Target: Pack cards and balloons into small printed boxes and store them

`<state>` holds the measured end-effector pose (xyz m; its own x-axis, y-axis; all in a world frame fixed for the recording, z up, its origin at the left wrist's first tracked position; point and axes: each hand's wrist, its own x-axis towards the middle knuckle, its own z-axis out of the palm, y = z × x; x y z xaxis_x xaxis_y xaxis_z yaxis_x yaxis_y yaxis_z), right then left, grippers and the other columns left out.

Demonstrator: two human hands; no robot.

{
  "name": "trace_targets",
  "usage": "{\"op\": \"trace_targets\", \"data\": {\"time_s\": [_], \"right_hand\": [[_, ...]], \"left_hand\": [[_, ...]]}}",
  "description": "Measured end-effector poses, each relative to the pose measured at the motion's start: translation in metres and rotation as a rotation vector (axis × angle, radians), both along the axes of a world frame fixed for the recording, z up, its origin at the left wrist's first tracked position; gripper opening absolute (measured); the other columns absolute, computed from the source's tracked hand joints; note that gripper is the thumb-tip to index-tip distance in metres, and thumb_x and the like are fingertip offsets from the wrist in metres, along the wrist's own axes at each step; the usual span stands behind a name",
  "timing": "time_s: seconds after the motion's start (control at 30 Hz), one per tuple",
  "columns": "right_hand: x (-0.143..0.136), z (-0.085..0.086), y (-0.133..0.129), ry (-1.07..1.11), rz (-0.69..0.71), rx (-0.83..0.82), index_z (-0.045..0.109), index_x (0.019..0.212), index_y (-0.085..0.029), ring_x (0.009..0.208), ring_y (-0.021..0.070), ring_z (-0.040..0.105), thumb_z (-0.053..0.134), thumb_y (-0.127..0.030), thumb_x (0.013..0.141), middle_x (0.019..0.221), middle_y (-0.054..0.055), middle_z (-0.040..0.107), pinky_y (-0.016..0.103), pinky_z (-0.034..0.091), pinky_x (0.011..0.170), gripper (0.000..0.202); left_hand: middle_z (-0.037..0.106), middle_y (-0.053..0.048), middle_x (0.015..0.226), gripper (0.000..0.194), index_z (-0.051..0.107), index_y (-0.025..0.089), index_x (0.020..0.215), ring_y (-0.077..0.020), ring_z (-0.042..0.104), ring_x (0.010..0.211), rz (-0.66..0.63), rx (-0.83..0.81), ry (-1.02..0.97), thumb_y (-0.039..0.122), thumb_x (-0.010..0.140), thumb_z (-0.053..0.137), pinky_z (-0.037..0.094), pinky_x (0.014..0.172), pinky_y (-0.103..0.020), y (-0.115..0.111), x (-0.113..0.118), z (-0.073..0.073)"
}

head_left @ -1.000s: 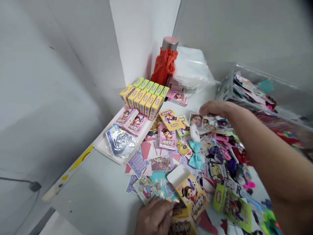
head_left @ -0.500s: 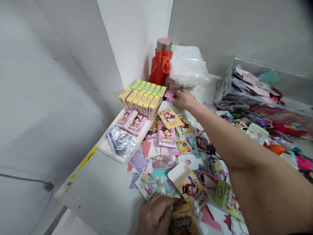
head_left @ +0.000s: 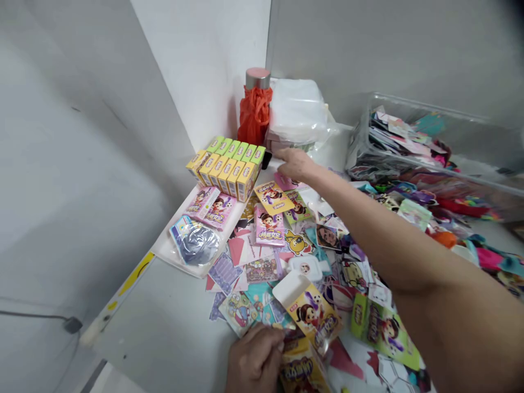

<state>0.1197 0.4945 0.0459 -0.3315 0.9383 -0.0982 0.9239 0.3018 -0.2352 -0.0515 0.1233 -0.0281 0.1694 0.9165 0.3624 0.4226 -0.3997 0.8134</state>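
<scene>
At the bottom, my left hand [head_left: 256, 357] is closed, its curled fingers against the left edge of a yellow card pack [head_left: 305, 371]. Just above that pack lies a yellow card box [head_left: 315, 316] with its white flap up. My right hand [head_left: 297, 164] reaches to the back, fingers stretched toward a pinkish stack [head_left: 280, 144] under a clear plastic bag. Below its palm a pink pack [head_left: 289, 181] shows in part; whether the hand touches it I cannot tell. Nearer lie a flat yellow card box [head_left: 273, 197] and a pink card pack [head_left: 269, 225].
Rows of yellow and green boxes [head_left: 227, 169] stand on a white tray [head_left: 164, 245] at left. Behind are a bottle in a red bag [head_left: 254, 114] and a bag of white sheets [head_left: 298, 106]. A clear bin [head_left: 409, 155] and colourful small items fill the right. Stickers cover the middle.
The view has shifted a little to the right. The pink pack has moved nearer and now shows below my right palm; a dark object behind it is uncovered. My left hand stays by the yellow pack.
</scene>
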Motion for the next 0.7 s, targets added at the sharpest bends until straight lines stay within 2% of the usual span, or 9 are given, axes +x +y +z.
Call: {"op": "trace_targets", "data": {"time_s": [0.1,0.17,0.23,0.33,0.4,0.47,0.57,0.63,0.7], "right_hand": [[-0.037,-0.018,0.027,0.045,0.058,0.042,0.057,0.149,-0.015,0.135,0.0318,0.059,0.06,-0.012,0.085,0.149,0.013,0.064,0.041,0.047,0.112,0.064],[-0.047,-0.028,0.036,0.028,0.075,0.019,0.06,0.147,-0.015,0.135,0.0321,0.059,0.058,-0.013,0.087,0.149,0.012,0.065,0.041,0.045,0.114,0.06],[-0.044,-0.033,0.038,-0.008,0.09,0.004,0.065,0.144,-0.019,0.136,0.0317,0.059,0.057,-0.013,0.088,0.148,0.009,0.066,0.039,0.045,0.114,0.057],[-0.025,-0.033,0.028,-0.046,0.071,0.026,0.063,0.148,-0.024,0.137,0.0317,0.059,0.059,-0.019,0.089,0.149,0.008,0.065,0.036,0.047,0.111,0.059],[-0.006,-0.027,0.017,-0.06,0.012,0.025,0.059,0.151,-0.021,0.137,0.0339,0.058,0.058,-0.03,0.095,0.149,0.011,0.065,0.039,0.047,0.111,0.057],[0.014,-0.019,0.004,-0.07,-0.023,-0.063,0.063,0.147,-0.019,0.134,0.0348,0.06,0.049,-0.042,0.102,0.145,0.013,0.067,0.041,0.047,0.111,0.052],[0.041,-0.006,-0.015,-0.057,0.025,-0.236,0.069,0.139,-0.023,0.129,0.0329,0.064,0.041,-0.054,0.106,0.138,0.009,0.072,0.041,0.048,0.11,0.053],[0.054,0.0,-0.027,-0.054,0.05,-0.262,0.066,0.144,-0.029,0.131,0.0323,0.063,0.054,-0.058,0.101,0.142,0.006,0.07,0.04,0.049,0.108,0.054],[0.062,0.003,-0.042,-0.1,0.02,-0.229,0.063,0.147,-0.033,0.127,0.0324,0.065,0.07,-0.052,0.091,0.142,0.006,0.07,0.04,0.052,0.103,0.059]], "left_hand": [[0.073,-0.001,0.073,0.021,0.069,0.02,0.097,-0.0116,0.069,0.063,-0.012,-0.007,0.017,0.018,0.106,0.05,0.053,0.057,-0.017,-0.002,0.0,-0.002],[0.072,-0.001,0.072,0.024,0.068,0.02,0.096,-0.0113,0.069,0.062,-0.006,0.012,0.01,0.019,0.108,0.047,0.053,0.057,-0.017,-0.002,0.001,-0.003],[0.072,0.0,0.072,0.025,0.067,0.019,0.096,-0.0111,0.068,0.061,-0.007,0.023,-0.004,0.02,0.109,0.046,0.052,0.056,-0.017,-0.001,0.002,-0.002],[0.073,0.0,0.072,0.024,0.069,0.019,0.096,-0.0114,0.07,0.063,0.01,0.012,-0.028,0.018,0.108,0.047,0.053,0.057,-0.018,-0.001,0.003,-0.001],[0.074,0.0,0.074,0.022,0.07,0.019,0.096,-0.0115,0.071,0.065,0.024,-0.003,-0.041,0.016,0.106,0.05,0.054,0.058,-0.018,-0.001,0.003,0.0],[0.075,-0.001,0.075,0.021,0.071,0.019,0.095,-0.0117,0.071,0.066,0.035,-0.027,-0.044,0.015,0.104,0.052,0.055,0.06,-0.018,-0.003,0.004,-0.001],[0.078,-0.002,0.077,0.023,0.074,0.019,0.092,-0.0129,0.073,0.069,0.035,-0.073,-0.033,0.014,0.102,0.054,0.058,0.064,-0.02,-0.006,0.003,-0.003],[0.079,-0.003,0.08,0.025,0.076,0.019,0.091,-0.0137,0.074,0.072,0.026,-0.115,-0.028,0.014,0.102,0.054,0.059,0.066,-0.022,-0.007,0.003,-0.004],[0.079,-0.003,0.081,0.025,0.077,0.019,0.092,-0.014,0.075,0.073,0.034,-0.158,-0.033,0.014,0.101,0.055,0.06,0.067,-0.023,-0.008,0.003,-0.005]]}}
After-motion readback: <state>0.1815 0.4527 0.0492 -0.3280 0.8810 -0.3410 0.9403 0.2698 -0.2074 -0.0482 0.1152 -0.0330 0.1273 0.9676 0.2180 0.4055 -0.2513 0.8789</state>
